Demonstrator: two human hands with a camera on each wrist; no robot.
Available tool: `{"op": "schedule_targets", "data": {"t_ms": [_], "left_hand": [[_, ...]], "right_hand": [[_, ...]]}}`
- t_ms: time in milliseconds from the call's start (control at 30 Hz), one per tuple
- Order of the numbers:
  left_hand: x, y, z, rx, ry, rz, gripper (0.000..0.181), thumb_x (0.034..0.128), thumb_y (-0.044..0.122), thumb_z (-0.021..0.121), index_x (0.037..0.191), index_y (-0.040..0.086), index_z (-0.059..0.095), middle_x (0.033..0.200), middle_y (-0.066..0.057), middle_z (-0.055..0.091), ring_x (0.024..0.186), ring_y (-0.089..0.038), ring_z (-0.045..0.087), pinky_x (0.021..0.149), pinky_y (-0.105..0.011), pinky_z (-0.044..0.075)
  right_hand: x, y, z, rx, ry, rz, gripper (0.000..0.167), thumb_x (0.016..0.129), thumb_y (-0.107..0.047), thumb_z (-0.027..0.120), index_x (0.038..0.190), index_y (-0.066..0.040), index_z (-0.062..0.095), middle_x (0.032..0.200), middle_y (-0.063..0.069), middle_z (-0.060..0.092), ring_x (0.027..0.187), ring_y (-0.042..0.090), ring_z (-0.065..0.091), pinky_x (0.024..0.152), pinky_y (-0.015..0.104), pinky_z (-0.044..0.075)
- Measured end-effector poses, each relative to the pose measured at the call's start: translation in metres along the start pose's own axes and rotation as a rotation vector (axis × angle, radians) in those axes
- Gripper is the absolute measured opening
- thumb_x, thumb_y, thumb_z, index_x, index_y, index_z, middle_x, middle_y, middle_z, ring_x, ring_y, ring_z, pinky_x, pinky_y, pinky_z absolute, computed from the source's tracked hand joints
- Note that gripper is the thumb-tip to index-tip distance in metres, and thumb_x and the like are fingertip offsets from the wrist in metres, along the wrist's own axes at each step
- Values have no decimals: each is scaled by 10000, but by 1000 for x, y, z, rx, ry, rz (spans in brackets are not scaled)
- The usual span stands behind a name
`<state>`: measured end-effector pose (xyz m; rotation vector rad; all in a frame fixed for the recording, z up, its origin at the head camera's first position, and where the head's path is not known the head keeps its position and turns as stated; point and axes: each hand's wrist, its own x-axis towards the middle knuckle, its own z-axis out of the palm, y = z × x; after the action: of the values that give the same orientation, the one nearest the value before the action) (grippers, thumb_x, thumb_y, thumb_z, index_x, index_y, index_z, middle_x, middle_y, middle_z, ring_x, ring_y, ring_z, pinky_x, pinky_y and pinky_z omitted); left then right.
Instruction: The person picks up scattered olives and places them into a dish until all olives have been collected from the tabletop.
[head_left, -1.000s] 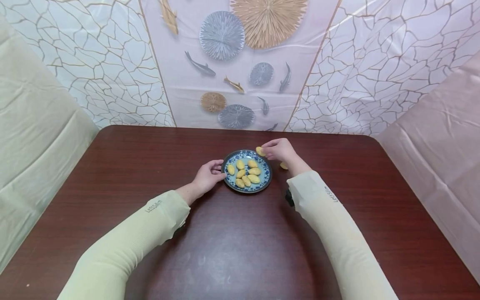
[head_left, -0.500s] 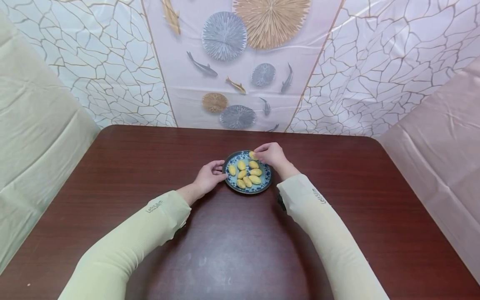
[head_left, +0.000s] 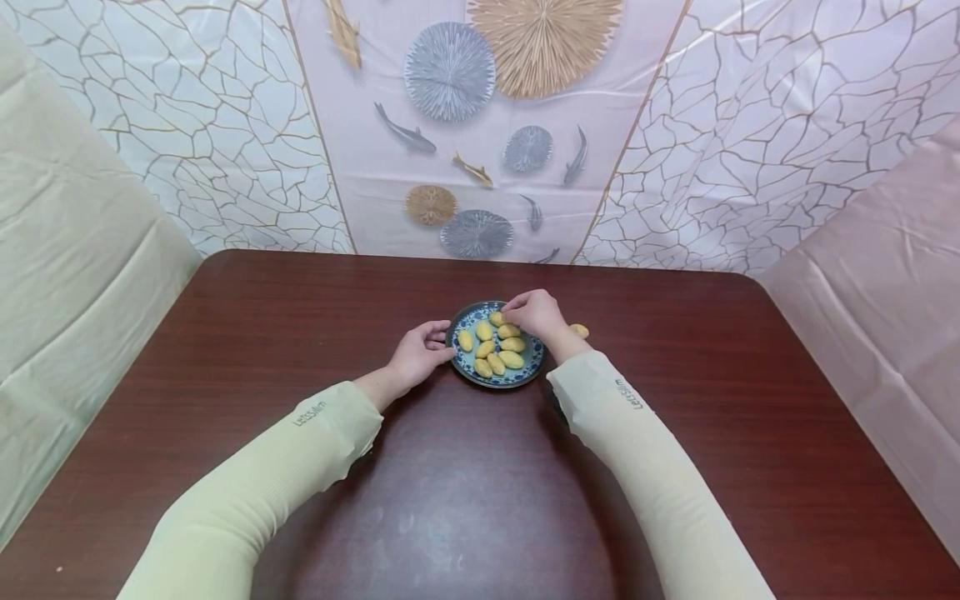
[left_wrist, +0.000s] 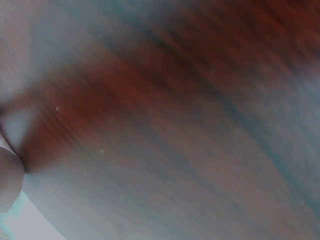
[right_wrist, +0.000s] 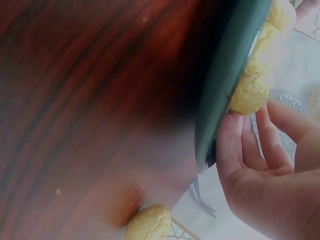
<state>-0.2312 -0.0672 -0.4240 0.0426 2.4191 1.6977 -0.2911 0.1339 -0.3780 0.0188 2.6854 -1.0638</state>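
Observation:
A round plate (head_left: 534, 367) with a blue floral rim stands toward the back of the dark red table, bearing several oval yellow potatoes (head_left: 512, 360). My left hand (head_left: 416, 354) holds the plate's left rim, thumb on the near side and fingers farther back. At the plate's back edge my right hand (head_left: 538, 315) pinches the end of a small potato (head_left: 497, 318) among the others. In the right wrist view, the fingertips lie on either side of the wrinkled potato (right_wrist: 249, 95). The left wrist view shows mainly blurred table, with a bit of hand at its left edge.
Another potato (head_left: 579, 331) lies on the table (head_left: 660, 350) to the right of the plate, partly behind the right wrist. A patterned cloth wall (head_left: 480, 167) rises behind the table's back edge, and pale cloth hangs at both sides.
My right hand has moved left from beyond the plate's back right edge, bringing a potato onto the plate. My left hand stays at the rim.

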Motion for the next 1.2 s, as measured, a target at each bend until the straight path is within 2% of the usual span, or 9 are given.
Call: {"op": "schedule_targets", "data": {"t_ms": [133, 333, 633, 900, 1067, 1200], "left_hand": [[0, 0, 1, 1, -1, 0, 503, 862, 45, 622, 1336, -9, 466, 1206, -218, 566, 1060, -295, 568, 898, -314, 486], [1, 0, 1, -2, 6, 0, 504, 857, 44, 626, 1333, -12, 469, 1203, -220, 566, 1059, -296, 571, 894, -312, 489], [-1, 1, 0, -6, 7, -6, 504, 857, 37, 623, 1333, -17, 466, 1202, -225, 560, 1066, -306, 573, 869, -287, 496], [-2, 3, 0, -4, 1, -5, 509, 864, 43, 619, 1342, -15, 455, 1221, -228, 554, 1075, -306, 563, 900, -321, 490], [-1, 2, 0, -3, -3, -7, 507, 866, 42, 615, 1343, -17, 453, 1217, -225, 555, 1075, -301, 567, 875, -290, 496], [-2, 3, 0, 0, -1, -11, 506, 866, 38, 613, 1343, -14, 454, 1211, -222, 553, 1073, -300, 567, 855, -269, 495]], "right_hand": [[1, 1, -6, 57, 22, 21, 215, 870, -172, 623, 1021, -40, 701, 962, 138, 679, 788, 170, 597, 684, 248, 492], [0, 5, -22, 145, 34, 31, 253, 890, -165, 603, 1079, -9, 663, 1073, 176, 639, 921, 257, 612, 834, 370, 537], [-3, 24, -47, 150, 55, 48, 313, 891, -216, 612, 1129, -13, 629, 1127, 189, 625, 981, 289, 598, 840, 374, 531], [-10, 48, -63, 83, 24, 40, 325, 891, -181, 612, 1160, 1, 613, 1153, 198, 612, 966, 272, 582, 832, 360, 508], [-13, 62, -66, 42, -10, 26, 325, 878, -117, 617, 1166, 32, 602, 1157, 210, 603, 893, 207, 592, 816, 336, 524], [-15, 70, -66, 7, -48, 42, 314, 867, -68, 609, 1161, 44, 601, 1158, 216, 598, 925, 224, 585, 841, 347, 526]]}}
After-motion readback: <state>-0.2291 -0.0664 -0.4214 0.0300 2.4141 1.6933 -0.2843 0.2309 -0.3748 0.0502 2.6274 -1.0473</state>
